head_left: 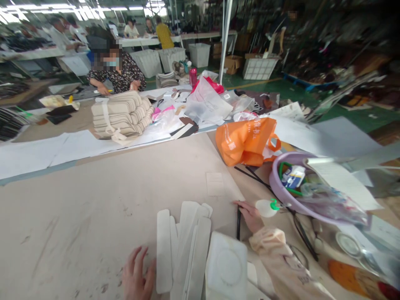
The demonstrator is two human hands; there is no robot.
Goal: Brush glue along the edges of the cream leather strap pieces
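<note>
L hand (138, 275) by strips (183, 246), purple tub (275, 179) w/ blue-wht pack (293, 176)

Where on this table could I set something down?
The broadest bare patch is the smudged pale surface left of the light strips, from the left hand to the white paper beyond. A narrow gap lies between those strips and the right hand. It is crowded farther right, around the purple basin and orange bag.

The pale strips (186, 237) are looking smooth and matt, the lilac basin (275, 179) is showing smooth plastic, and the orange bag (243, 143) is creasing like cloth.
</note>
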